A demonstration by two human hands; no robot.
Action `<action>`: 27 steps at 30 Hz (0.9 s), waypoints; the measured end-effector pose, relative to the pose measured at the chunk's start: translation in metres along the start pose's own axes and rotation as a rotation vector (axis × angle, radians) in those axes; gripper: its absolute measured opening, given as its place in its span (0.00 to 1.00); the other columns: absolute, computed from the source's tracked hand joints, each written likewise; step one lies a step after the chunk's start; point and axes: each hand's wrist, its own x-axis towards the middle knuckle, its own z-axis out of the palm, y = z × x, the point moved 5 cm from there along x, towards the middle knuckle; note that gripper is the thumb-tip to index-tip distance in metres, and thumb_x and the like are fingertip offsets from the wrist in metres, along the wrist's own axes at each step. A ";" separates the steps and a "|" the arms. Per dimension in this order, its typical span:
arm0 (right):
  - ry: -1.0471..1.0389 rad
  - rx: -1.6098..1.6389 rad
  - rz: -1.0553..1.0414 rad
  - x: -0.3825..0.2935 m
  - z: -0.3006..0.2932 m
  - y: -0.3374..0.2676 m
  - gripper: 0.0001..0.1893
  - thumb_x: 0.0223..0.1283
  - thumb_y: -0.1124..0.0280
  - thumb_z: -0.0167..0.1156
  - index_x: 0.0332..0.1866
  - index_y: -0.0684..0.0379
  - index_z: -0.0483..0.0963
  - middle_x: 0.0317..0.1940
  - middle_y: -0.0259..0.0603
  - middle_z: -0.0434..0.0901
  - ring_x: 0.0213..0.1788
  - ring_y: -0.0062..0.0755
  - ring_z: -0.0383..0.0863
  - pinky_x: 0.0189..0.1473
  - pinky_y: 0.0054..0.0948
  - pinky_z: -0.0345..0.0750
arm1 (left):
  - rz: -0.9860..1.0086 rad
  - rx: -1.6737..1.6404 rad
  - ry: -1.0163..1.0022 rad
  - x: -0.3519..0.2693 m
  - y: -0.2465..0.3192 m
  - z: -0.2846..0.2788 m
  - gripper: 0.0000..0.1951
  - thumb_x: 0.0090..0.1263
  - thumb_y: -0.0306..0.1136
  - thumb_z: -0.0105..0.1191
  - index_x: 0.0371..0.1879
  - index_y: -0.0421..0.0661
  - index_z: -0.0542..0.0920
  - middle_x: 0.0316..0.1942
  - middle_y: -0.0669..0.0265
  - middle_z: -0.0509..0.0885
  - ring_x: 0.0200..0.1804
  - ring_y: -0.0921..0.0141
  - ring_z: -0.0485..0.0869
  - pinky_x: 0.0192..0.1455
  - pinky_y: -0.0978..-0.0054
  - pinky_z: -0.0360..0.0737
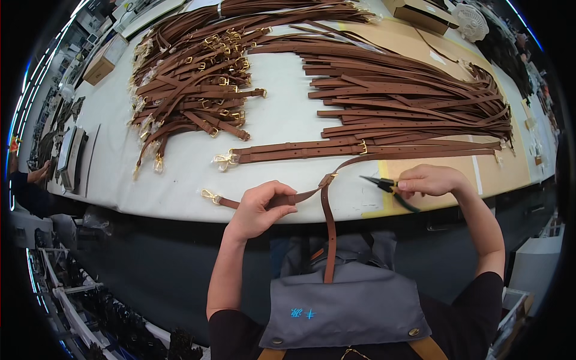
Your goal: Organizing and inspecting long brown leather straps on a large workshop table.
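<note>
My left hand (263, 208) grips a brown leather strap (310, 194) near the table's front edge, between its gold snap hook (210, 195) and its gold buckle (332, 176). One punched end of the strap hangs over the edge in front of my apron; the other part runs back to the right. My right hand (425, 181) holds pliers (386, 183) with dark jaws, their tips pointing left, to the right of the buckle. Whether the jaws are parted is hard to tell. Behind my hands lie two straps (292, 150) side by side, with plastic-wrapped hardware at their left end.
Buckled straps (193, 90) are heaped at the left, and long punched straps (405, 101) lie in a pile at the right. A cardboard box (420, 15) and a white fan (470, 22) stand at the back right. Another person's hand (39, 173) shows at the far left.
</note>
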 end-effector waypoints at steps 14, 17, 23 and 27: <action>0.262 -0.813 -0.822 0.022 0.109 -0.094 0.30 0.54 0.65 0.75 0.63 0.55 0.74 0.63 0.40 0.78 0.73 0.41 0.74 0.72 0.41 0.71 | 0.078 0.133 0.052 0.002 0.004 0.000 0.12 0.68 0.19 0.68 0.48 0.35 0.83 0.42 0.64 0.86 0.44 0.74 0.88 0.49 0.76 0.86; 0.241 -0.891 -1.040 0.051 0.159 -0.091 0.18 0.68 0.69 0.54 0.61 0.56 0.75 0.59 0.42 0.81 0.70 0.40 0.77 0.73 0.41 0.70 | 0.097 0.127 0.055 0.006 0.005 0.003 0.12 0.68 0.18 0.67 0.48 0.35 0.82 0.42 0.65 0.85 0.44 0.76 0.86 0.49 0.78 0.84; 0.254 0.009 -0.910 0.053 0.124 -0.136 0.12 0.84 0.66 0.52 0.56 0.62 0.78 0.35 0.38 0.83 0.37 0.30 0.83 0.44 0.28 0.81 | 0.070 0.112 0.059 0.004 0.004 0.003 0.12 0.69 0.19 0.68 0.49 0.36 0.82 0.41 0.67 0.85 0.44 0.77 0.85 0.49 0.79 0.84; 0.338 0.163 -0.546 0.042 0.075 -0.176 0.17 0.85 0.57 0.50 0.52 0.61 0.76 0.24 0.33 0.69 0.29 0.23 0.72 0.34 0.29 0.72 | 0.093 0.050 0.077 0.000 0.002 0.002 0.13 0.68 0.21 0.69 0.49 0.38 0.82 0.40 0.66 0.85 0.44 0.77 0.85 0.48 0.79 0.83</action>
